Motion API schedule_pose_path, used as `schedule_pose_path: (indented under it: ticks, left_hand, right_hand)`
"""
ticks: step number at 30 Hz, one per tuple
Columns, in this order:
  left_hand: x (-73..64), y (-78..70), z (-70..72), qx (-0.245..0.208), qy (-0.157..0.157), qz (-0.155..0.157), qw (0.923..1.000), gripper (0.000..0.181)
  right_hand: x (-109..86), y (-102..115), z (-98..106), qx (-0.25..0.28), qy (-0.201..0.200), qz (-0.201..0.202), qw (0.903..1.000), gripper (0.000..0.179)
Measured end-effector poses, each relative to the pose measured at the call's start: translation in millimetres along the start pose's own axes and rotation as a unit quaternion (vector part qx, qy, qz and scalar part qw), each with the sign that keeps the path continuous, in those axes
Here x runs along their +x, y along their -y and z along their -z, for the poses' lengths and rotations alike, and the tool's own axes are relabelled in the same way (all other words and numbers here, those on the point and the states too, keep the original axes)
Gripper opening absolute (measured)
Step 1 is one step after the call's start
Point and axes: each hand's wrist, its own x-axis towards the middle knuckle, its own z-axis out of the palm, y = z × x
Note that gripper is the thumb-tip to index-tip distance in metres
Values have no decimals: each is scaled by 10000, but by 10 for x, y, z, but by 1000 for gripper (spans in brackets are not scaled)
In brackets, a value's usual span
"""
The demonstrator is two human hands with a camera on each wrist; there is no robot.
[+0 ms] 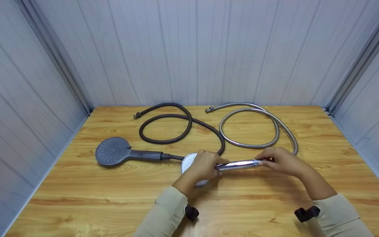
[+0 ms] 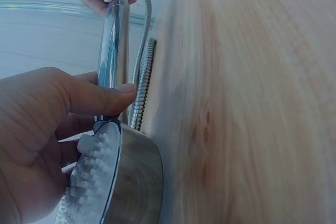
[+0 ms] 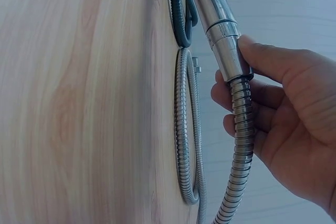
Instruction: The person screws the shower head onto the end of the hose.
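Note:
My left hand [image 1: 206,166] grips a chrome shower head [image 2: 139,174] by its handle close to the round head, thumb and fingers around it. The white nozzle face turns toward that palm in the left wrist view. At the handle's far end, my right hand [image 1: 281,160] pinches the metal collar [image 3: 229,59] between thumb and fingers. From this collar runs a silver ribbed shower hose [image 3: 241,129], which is joined to the handle end. The hose [image 1: 294,141] loops back over the table behind my right hand.
A dark grey shower head [image 1: 113,151] lies at the left, joined to a dark hose [image 1: 164,142] coiled behind it. Both hoses' loose end fittings lie toward the back of the wooden table [image 1: 117,204]. White panel walls [image 1: 196,52] stand around three sides.

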Motion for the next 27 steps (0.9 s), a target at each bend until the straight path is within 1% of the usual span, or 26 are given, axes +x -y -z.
schedule_pose_path:
  ticks: [13,19,24,27]
  left_hand:
    - [2,-7,2,37,28,2,10000,45]
    - [7,-10,2,-48,74,88,9999,45]
    - [1,-7,-4,-22,76,64,9999,46]
    - [-3,-4,-8,-47,78,33,10000,45]
  right_hand:
    - [1,7,-2,91,164,-343,9992,18]
    - [0,12,-1,160,104,-456,9988,17]
    - [-11,12,-3,255,40,-505,9984,16]
    - [-22,4,-4,307,-84,-451,9985,13]
